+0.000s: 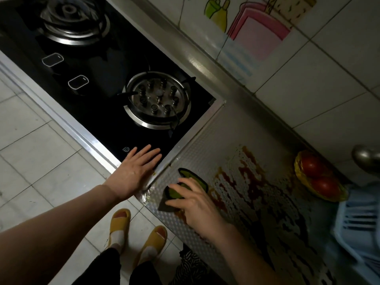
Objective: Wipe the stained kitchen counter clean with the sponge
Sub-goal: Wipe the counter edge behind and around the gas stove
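Red-brown stains (246, 182) cover most of the embossed steel counter (236, 128), wiping seemingly barely begun; right hand (195, 206) grips the green black-edged sponge (193, 177), left hand (135, 171) rests flat.

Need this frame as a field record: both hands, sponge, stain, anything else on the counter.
left hand: flat, fingers straight, resting on stove near its front corner
right hand: grips sponge, pressing it down
sponge: green, dark-edged, on counter by the stove edge
stain: red-orange smear, just right of sponge, mostly unwiped
clutter: tomatoes near wall, blue basket far right
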